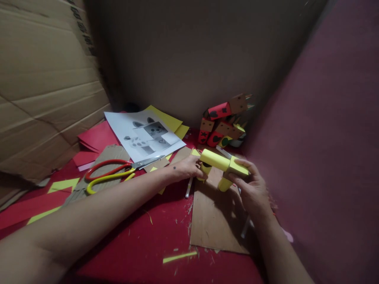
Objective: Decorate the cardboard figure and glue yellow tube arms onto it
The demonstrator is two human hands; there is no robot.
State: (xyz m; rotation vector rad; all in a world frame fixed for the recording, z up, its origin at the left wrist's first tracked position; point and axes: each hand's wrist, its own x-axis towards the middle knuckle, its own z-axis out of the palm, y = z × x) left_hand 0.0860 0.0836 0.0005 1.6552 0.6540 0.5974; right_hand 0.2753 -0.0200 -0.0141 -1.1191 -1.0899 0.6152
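My right hand is closed around the boxy end of a yellow paper animal figure, thumb in front and fingers behind. The figure has a rolled tube lying sideways and a short tube leg pointing down. At its other end my left hand pinches a short yellow tube piece with a dark mark. Whether that piece is joined to the figure, I cannot tell. Beneath both hands lies a flat cardboard sheet. A clear glue stick rests beside my left hand.
Scissors with red and yellow handles lie left on cardboard. Behind them is a printed animal picture. Red card and a yellow strip lie on the red tabletop. Finished red figures stand against the back wall.
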